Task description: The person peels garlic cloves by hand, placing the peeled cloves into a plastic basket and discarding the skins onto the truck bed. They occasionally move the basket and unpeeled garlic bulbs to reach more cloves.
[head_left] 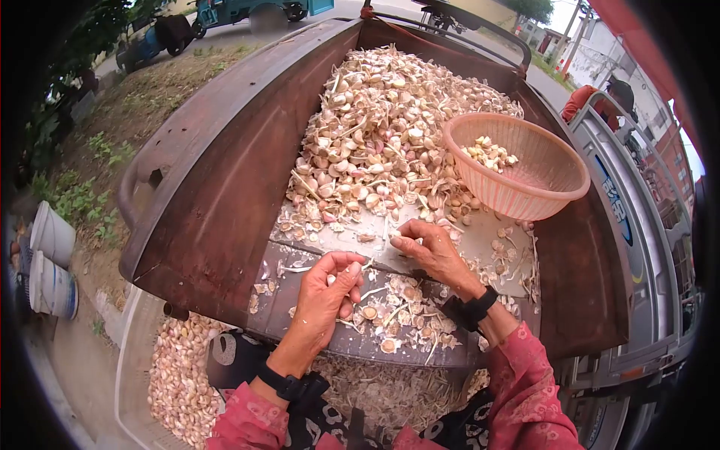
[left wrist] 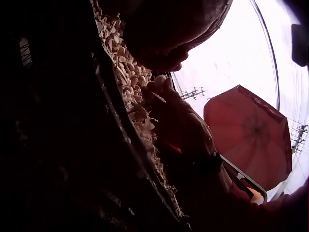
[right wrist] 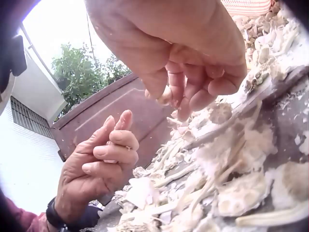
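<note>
My left hand (head_left: 322, 296) is low over the front ledge of the cart, fingers curled around a pale garlic clove (head_left: 331, 280). In the right wrist view the same curled fingers show a bit of white between them. Up and to the right, my right hand (head_left: 439, 255) pinches a small pale garlic clove (right wrist: 166, 95) between thumb and fingertips. The two hands are a short gap apart. Beyond them rises a big heap of garlic cloves (head_left: 382, 135). Dry stems and root discs (head_left: 397, 307) litter the ledge beneath my hands.
A pink plastic basket (head_left: 525, 196) holding some cloves leans on the heap at right. Rusty cart walls (head_left: 217, 217) rise on both sides. Below left sits a pale crate (head_left: 129, 375) full of cloves. White buckets (head_left: 52, 285) stand on the ground at far left.
</note>
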A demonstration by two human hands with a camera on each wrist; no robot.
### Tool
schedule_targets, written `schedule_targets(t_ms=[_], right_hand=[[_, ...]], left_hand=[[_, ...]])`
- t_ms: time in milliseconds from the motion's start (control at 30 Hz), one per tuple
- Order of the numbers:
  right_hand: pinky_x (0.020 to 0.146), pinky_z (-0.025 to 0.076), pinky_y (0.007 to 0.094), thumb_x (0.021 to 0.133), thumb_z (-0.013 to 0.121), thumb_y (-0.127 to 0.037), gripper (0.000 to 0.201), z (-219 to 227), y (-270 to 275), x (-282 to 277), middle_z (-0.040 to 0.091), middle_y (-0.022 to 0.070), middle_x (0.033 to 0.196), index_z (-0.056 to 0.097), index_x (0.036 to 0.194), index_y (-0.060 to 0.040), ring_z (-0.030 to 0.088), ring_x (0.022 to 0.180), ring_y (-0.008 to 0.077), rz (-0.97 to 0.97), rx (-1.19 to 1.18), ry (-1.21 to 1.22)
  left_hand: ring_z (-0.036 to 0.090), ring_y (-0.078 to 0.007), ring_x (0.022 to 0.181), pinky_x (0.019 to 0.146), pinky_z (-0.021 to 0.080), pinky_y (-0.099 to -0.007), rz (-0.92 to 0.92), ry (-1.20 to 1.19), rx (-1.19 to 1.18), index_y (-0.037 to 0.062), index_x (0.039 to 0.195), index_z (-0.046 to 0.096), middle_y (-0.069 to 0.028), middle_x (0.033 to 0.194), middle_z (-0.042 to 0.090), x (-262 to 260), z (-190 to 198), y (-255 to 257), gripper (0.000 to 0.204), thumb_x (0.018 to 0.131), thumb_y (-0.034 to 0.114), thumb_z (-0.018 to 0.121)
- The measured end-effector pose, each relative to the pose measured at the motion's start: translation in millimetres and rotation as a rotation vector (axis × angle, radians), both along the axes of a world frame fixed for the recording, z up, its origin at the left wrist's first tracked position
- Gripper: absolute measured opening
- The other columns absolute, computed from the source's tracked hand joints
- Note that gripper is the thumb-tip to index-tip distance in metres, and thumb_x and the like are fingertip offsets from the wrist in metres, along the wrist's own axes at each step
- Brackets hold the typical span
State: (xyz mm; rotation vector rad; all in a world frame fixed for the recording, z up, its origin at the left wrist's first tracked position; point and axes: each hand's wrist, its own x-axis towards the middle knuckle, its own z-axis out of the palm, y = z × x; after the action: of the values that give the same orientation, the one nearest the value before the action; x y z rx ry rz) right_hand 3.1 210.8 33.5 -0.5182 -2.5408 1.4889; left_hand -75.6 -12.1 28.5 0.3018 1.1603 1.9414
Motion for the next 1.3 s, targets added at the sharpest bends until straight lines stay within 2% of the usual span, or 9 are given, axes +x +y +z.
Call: schedule_targets(t_ms=[167,600,733,833,900,1067,1200,1267,1300], right_hand=[[0.063,0.039,0.019,0.1,0.059,-0.039,0.033,18,-45,22,0.067,-0.002,0.088,0.066,0.1,-0.0071,0.053,0.075,0.0028,0.164,-0.617,-0.046],[0.058,0.04,0.0189,0.101,0.058,-0.034,0.03,32,-52,45,0.067,-0.0016,0.083,0.067,0.098,-0.0061,0.054,0.067,0.0023,0.195,-0.535,-0.062],[0.055,0.044,0.0196,0.101,0.057,-0.035,0.036,67,-18,47,0.069,0.0037,0.088,0.065,0.108,-0.0005,0.057,0.067,0.0052,-0.042,-0.495,0.241],[0.054,0.046,0.02,0.102,0.056,-0.035,0.041,101,31,38,0.069,0.0064,0.09,0.063,0.114,0.0028,0.059,0.067,0.0069,-0.142,-0.815,0.578],[0.053,0.048,0.0203,0.101,0.054,-0.042,0.048,94,50,32,0.07,0.0078,0.093,0.06,0.118,0.0031,0.062,0.069,0.0077,-0.197,-0.753,0.47],[0.072,0.053,0.0365,0.088,0.063,-0.005,0.018,16,40,1,0.07,0.013,0.093,0.072,0.104,-0.003,0.067,0.082,0.0255,0.073,0.601,0.138],[0.076,0.052,0.0408,0.086,0.061,-0.003,0.021,-9,48,-7,0.067,0.0148,0.088,0.072,0.104,-0.0046,0.066,0.09,0.0328,0.152,0.95,0.053],[0.075,0.052,0.0385,0.089,0.062,-0.009,0.019,-3,41,-9,0.069,0.0132,0.09,0.071,0.105,-0.0049,0.067,0.087,0.029,0.132,0.943,0.034],[0.075,0.052,0.0366,0.09,0.064,-0.011,0.019,7,31,-5,0.07,0.012,0.092,0.071,0.106,-0.0047,0.067,0.086,0.0255,0.121,0.579,0.059]], left_hand=[[0.048,-0.0006,0.058,0.041,0.034,-0.0134,-0.015,0.183,-0.049,0.0048,0.124,0.06,0.0006,0.084,0.06,8,-4,4,0.029,0.1,0.021,0.06],[0.04,0.0005,0.055,0.044,0.029,-0.0151,-0.149,0.274,-0.048,0.0058,0.126,0.062,0.0053,0.076,0.054,18,7,1,0.032,0.1,0.024,0.061],[0.042,0.0,0.056,0.043,0.032,-0.0147,-0.114,0.196,-0.027,0.0057,0.128,0.059,0.0029,0.079,0.055,12,12,-5,0.033,0.101,0.024,0.058],[0.044,-0.0002,0.056,0.042,0.033,-0.0143,-0.073,0.113,-0.013,0.0028,0.125,0.058,0.0026,0.078,0.054,6,9,-7,0.032,0.102,0.025,0.056],[0.045,-0.0004,0.057,0.042,0.033,-0.0144,-0.088,0.101,0.002,0.0018,0.124,0.058,0.0026,0.078,0.054,8,11,-5,0.031,0.102,0.024,0.056],[0.046,-0.0017,0.058,0.042,0.034,-0.0152,-0.106,0.001,-0.006,-0.0005,0.121,0.059,0.0021,0.078,0.055,7,4,0,0.03,0.103,0.023,0.054],[0.053,-0.0055,0.064,0.048,0.04,-0.0176,-0.088,-0.2,0.013,-0.0006,0.119,0.059,-0.0007,0.082,0.06,-1,-9,6,0.032,0.103,0.027,0.052],[0.056,-0.0072,0.066,0.051,0.044,-0.0186,-0.086,-0.251,0.013,-0.0004,0.12,0.058,-0.0021,0.084,0.061,0,-8,9,0.034,0.104,0.028,0.052],[0.057,-0.0087,0.068,0.052,0.044,-0.0192,-0.052,-0.304,0.005,0.0003,0.12,0.058,-0.0046,0.088,0.063,3,-3,11,0.035,0.104,0.03,0.05]])
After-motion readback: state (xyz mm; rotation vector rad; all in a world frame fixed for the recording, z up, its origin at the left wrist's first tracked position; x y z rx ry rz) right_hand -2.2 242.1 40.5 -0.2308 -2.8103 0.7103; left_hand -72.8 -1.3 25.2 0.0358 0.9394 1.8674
